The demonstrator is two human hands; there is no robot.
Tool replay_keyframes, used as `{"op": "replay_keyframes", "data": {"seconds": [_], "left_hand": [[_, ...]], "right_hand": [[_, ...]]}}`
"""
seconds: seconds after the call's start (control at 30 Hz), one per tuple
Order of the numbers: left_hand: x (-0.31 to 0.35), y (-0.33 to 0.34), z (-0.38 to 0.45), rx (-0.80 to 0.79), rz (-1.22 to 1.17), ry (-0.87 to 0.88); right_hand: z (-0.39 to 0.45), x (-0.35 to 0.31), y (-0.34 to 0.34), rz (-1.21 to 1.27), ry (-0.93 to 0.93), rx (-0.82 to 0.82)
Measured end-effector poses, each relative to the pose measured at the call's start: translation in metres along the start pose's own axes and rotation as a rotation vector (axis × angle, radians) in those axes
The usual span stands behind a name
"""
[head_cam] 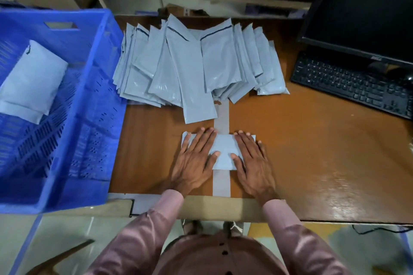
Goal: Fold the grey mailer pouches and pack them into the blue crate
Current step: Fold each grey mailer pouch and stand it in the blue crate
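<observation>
Head view: at lower centre, the left hand (194,158) and right hand (252,158) press flat, fingers straight, on a folded grey pouch (224,152) lying between and under them. The unfolded pouches (192,65) fan out above; the blue crate (67,105) at left holds what seems one folded pouch (31,80).

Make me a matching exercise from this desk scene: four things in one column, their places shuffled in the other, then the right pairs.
Things:
1. folded pouch
2. crate
3. pile of pouches
4. keyboard

Places:
A. far side of the desk, fanned out
B. under both flat hands
C. right of the desk, below the monitor
D. left of the desk

Pairs: 1-B, 2-D, 3-A, 4-C
</observation>
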State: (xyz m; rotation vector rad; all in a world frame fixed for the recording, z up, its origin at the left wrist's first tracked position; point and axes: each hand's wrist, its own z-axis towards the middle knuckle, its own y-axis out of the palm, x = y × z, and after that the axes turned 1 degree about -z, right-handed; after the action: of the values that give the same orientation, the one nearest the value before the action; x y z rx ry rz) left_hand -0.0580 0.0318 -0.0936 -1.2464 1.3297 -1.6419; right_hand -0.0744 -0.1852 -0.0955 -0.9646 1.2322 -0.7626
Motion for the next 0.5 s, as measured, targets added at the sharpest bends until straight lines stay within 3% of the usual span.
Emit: {"op": "replay_keyframes", "data": {"seconds": [0.5], "left_hand": [[-0.0015,0.0001,0.0015,-0.012,-0.009,0.01]], "right_hand": [[0.0026,0.0008,0.0005,-0.031,0.022,-0.052]]}}
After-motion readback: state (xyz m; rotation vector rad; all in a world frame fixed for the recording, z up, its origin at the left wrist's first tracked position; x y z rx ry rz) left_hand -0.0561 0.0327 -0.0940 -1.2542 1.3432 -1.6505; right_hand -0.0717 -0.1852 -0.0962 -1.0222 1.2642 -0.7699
